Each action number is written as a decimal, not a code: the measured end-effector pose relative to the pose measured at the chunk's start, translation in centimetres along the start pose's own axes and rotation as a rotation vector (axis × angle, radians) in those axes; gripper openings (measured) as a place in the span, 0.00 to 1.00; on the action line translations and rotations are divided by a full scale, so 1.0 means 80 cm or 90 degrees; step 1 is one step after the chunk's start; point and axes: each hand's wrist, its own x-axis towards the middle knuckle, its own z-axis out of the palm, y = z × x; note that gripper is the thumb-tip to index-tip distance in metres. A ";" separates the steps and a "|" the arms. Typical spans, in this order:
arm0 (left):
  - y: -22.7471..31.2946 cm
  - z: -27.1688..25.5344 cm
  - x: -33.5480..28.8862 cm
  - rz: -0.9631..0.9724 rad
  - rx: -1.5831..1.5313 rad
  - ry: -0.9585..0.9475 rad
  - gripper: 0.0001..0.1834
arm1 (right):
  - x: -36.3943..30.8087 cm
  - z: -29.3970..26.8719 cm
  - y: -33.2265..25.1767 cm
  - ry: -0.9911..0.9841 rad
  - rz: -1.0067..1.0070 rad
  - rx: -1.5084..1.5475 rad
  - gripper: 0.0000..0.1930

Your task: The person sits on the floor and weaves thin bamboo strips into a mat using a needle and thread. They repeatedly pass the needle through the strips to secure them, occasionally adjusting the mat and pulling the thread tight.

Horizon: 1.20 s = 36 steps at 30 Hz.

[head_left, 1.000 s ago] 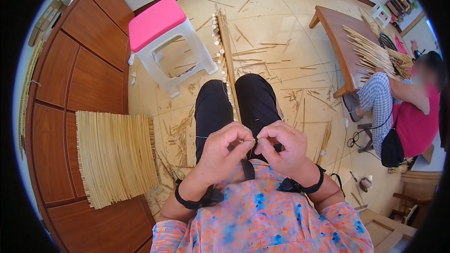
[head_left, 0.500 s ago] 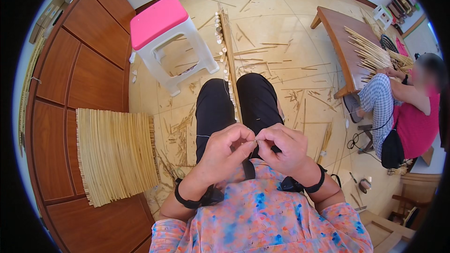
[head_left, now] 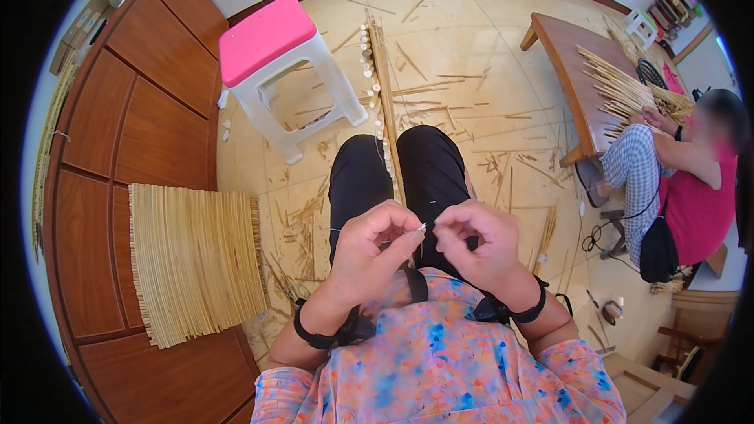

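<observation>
My left hand (head_left: 375, 245) is closed in a pinch above my lap, and a thin white thread (head_left: 423, 228) sticks out at its fingertips. Just to its right is my right hand (head_left: 485, 242), thumb and forefinger curled toward each other. Slight motion blur covers those right fingertips, so what they hold, if anything, cannot be made out. Between my knees runs a long wooden bar (head_left: 383, 86) with white spools (head_left: 366, 51) hanging along its left side. Black bands circle both my wrists.
A pink-topped white stool (head_left: 271, 39) stands ahead on the left. A mat of straw-coloured stalks (head_left: 196, 263) leans against the wooden cabinet (head_left: 86, 243). Cut stalks litter the tiled floor. At right, a person (head_left: 699, 196) sits by a low table (head_left: 565, 71) bearing bundled stalks.
My hands, which met at the fingertips, are now a little apart; the right one has drawn back to the right. A white thread end now shows at my left fingertips.
</observation>
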 end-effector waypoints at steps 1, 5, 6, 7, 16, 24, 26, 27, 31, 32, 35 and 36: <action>0.000 -0.001 0.000 0.011 0.001 0.008 0.02 | 0.002 0.000 -0.003 -0.033 0.003 -0.003 0.08; 0.002 -0.001 0.002 0.026 0.013 0.001 0.03 | -0.005 0.007 0.004 -0.096 0.033 -0.037 0.05; 0.005 -0.002 0.002 0.030 0.030 -0.008 0.04 | -0.006 0.008 0.007 -0.090 0.028 -0.046 0.06; 0.007 -0.002 0.003 0.035 0.048 -0.017 0.05 | -0.006 0.008 0.009 -0.083 0.023 -0.054 0.06; 0.006 0.004 0.004 0.039 0.028 0.017 0.06 | -0.006 0.006 0.009 -0.072 0.112 0.018 0.05; 0.009 -0.002 -0.002 -0.035 0.028 0.059 0.04 | -0.008 0.013 0.009 0.017 0.141 0.113 0.04; 0.014 -0.001 0.000 -0.032 0.095 0.071 0.04 | -0.012 0.008 0.011 0.007 0.147 0.120 0.05; 0.015 0.004 0.006 -0.016 0.130 0.070 0.04 | -0.013 0.009 0.016 0.020 0.115 0.087 0.04; -0.007 -0.006 0.000 -0.055 0.161 0.198 0.01 | 0.003 0.021 0.019 0.034 0.027 0.060 0.06; -0.016 -0.017 0.002 -0.070 0.110 0.222 0.02 | 0.009 0.024 0.016 0.043 0.020 0.083 0.05; -0.032 -0.044 0.008 -0.011 0.047 0.147 0.10 | 0.012 0.024 0.013 0.044 0.033 0.117 0.05; -0.015 -0.027 0.008 0.010 0.075 0.087 0.16 | 0.010 0.019 0.011 0.046 0.050 0.126 0.06</action>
